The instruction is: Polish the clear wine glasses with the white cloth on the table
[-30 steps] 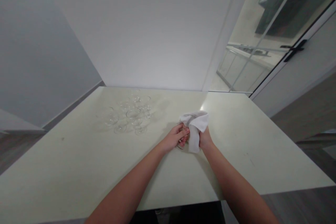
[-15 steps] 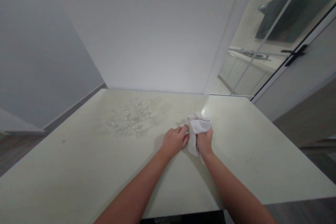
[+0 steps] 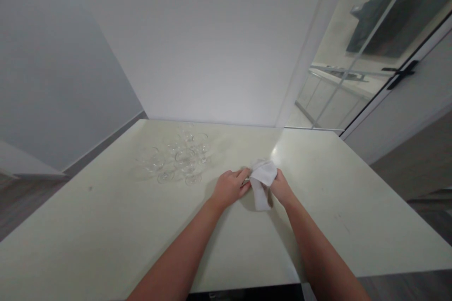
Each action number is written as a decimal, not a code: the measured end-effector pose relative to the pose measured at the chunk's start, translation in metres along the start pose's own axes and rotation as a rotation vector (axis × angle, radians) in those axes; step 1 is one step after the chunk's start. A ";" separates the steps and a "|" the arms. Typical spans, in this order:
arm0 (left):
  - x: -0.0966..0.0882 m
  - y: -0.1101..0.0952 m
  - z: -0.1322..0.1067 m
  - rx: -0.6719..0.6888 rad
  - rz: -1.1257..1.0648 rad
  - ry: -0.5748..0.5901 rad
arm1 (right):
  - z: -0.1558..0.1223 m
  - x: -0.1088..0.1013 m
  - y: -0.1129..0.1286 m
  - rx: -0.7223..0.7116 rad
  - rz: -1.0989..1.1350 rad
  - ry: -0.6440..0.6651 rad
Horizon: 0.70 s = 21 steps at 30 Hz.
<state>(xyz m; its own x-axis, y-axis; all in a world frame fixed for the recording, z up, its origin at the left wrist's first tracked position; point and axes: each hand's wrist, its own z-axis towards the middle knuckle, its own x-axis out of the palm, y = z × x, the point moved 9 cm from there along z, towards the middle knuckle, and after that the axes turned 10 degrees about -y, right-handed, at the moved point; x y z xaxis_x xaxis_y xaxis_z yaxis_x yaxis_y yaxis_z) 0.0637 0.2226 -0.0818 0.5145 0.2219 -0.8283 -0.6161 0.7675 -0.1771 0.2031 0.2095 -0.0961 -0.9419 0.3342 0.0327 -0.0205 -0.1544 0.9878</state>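
My left hand (image 3: 231, 188) is closed at the middle of the table, its fingers pinching a clear stemmed glass (image 3: 246, 180). Only a small shiny part of that glass shows; the rest is hidden by fingers and cloth. A white cloth (image 3: 264, 174) is wrapped about the glass and hangs down in a loose fold. From the right, my right hand (image 3: 280, 186) grips the cloth, its fingertips covered by the fabric. Several clear stemmed glasses (image 3: 185, 156) stand in a group to the left of my hands.
The pale table (image 3: 116, 225) runs back to a white wall panel (image 3: 212, 56). Behind it on the right are a glass partition (image 3: 328, 89) and a door with a black handle (image 3: 402, 74). Something dark (image 3: 247, 293) lies at the near table edge.
My right hand has turned and shifted slightly, and the cloth has moved a little left with its fold hanging differently. My left hand keeps its pinch, slightly further left.
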 end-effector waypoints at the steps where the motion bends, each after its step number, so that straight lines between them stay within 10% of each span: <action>1: 0.001 0.000 0.000 -0.004 0.000 0.003 | 0.000 0.002 0.000 0.002 -0.025 0.029; 21: 0.000 0.004 0.003 -0.098 0.118 0.051 | 0.010 0.001 -0.012 0.041 -0.188 0.085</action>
<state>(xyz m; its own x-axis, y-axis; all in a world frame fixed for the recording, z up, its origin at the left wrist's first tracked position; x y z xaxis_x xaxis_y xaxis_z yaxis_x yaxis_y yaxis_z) 0.0634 0.2272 -0.0808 0.4056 0.2741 -0.8720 -0.7271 0.6748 -0.1261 0.2057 0.2213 -0.1066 -0.9478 0.2736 -0.1638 -0.1864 -0.0585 0.9807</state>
